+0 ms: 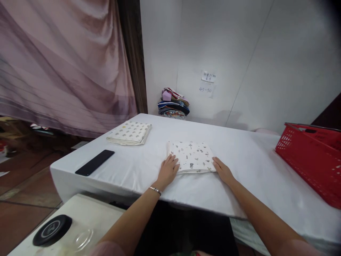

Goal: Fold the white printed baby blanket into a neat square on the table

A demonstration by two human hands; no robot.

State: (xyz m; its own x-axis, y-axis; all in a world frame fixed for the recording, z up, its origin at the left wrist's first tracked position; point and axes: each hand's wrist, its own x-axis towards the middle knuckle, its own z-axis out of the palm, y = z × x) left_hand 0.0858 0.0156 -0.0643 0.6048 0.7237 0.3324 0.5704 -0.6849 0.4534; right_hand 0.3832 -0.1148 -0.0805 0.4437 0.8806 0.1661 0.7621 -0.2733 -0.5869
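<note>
A white cloth with small dark prints (193,155) lies folded into a flat rectangle on the white-covered table (141,167). My left hand (168,170) rests on its near left corner, fingers stretched out. At the cloth's right edge, my right hand (223,170) touches the side with its fingers extended. Neither hand grips the fabric. Further back on the left lies another folded cloth (129,133), cream with grey motifs, apart from both hands.
A black phone-like slab (95,162) lies near the left table edge. On the right stands a red plastic basket (309,160). Stacked folded fabrics (174,104) rise behind the table by the wall. A black round lid (52,230) sits on a lower white surface at front left.
</note>
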